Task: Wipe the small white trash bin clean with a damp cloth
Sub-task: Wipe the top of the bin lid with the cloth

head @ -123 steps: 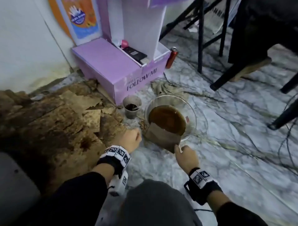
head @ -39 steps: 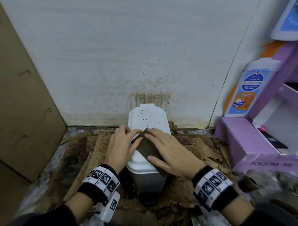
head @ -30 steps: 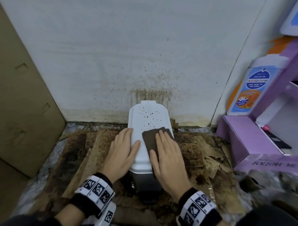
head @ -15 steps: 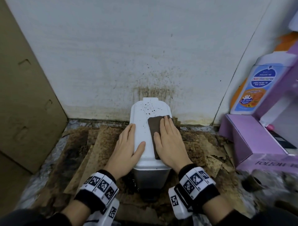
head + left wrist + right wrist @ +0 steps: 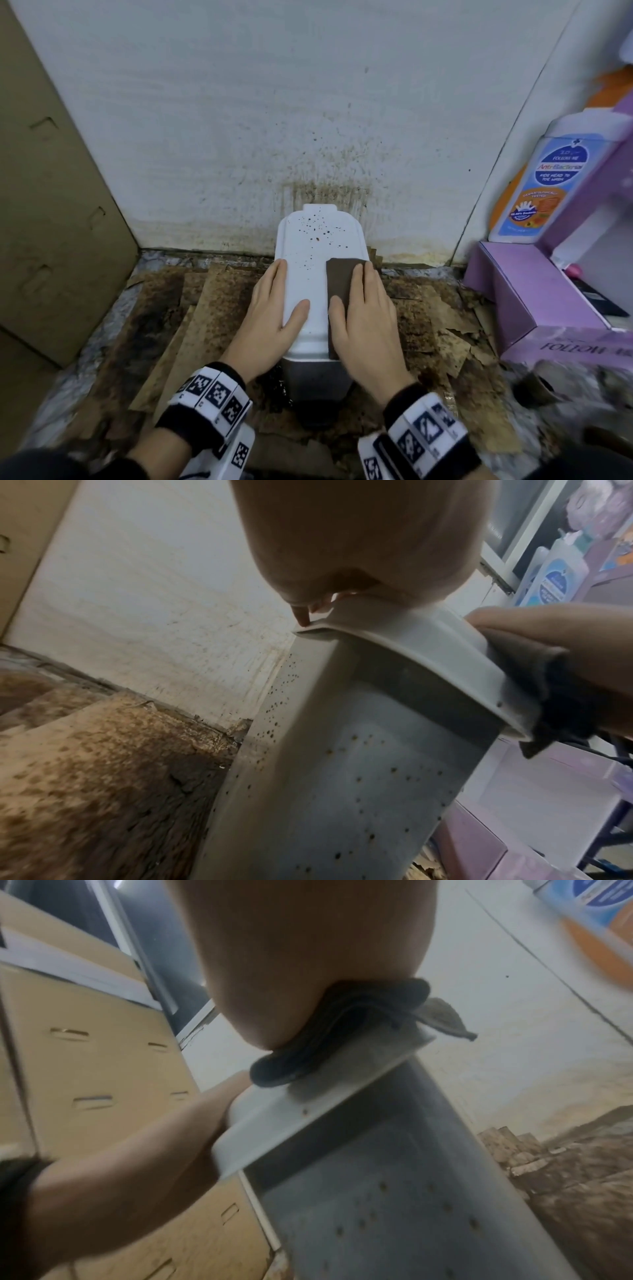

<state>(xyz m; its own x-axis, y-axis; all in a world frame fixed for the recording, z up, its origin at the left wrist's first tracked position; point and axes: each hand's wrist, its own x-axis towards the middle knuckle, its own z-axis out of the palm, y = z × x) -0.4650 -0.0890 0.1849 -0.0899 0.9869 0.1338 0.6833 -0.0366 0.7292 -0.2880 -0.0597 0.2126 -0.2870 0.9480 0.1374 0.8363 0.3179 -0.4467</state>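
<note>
A small white trash bin [image 5: 310, 260] stands against the stained wall, its lid speckled with brown spots at the far end. My left hand [image 5: 274, 315] lies flat along the lid's left edge, thumb on top. My right hand [image 5: 363, 318] presses a folded dark brown cloth [image 5: 339, 284] flat on the right side of the lid, fingers straight. From the left wrist, the bin's spotted side [image 5: 359, 777] and the cloth [image 5: 548, 710] hanging over the lid's rim show. The right wrist view has the cloth [image 5: 342, 1031] squeezed between palm and lid [image 5: 308, 1104].
Stained, soggy cardboard sheets [image 5: 205, 325] cover the floor around the bin. A brown cardboard box [image 5: 51, 205] stands at the left. A purple display box [image 5: 548, 291] with a printed bottle cutout [image 5: 544, 178] stands at the right. A dirty cup [image 5: 537, 387] sits at the lower right.
My right hand slid the cloth along the lid's right side, toward the wall and then slightly back. My left hand stayed on the left edge.
</note>
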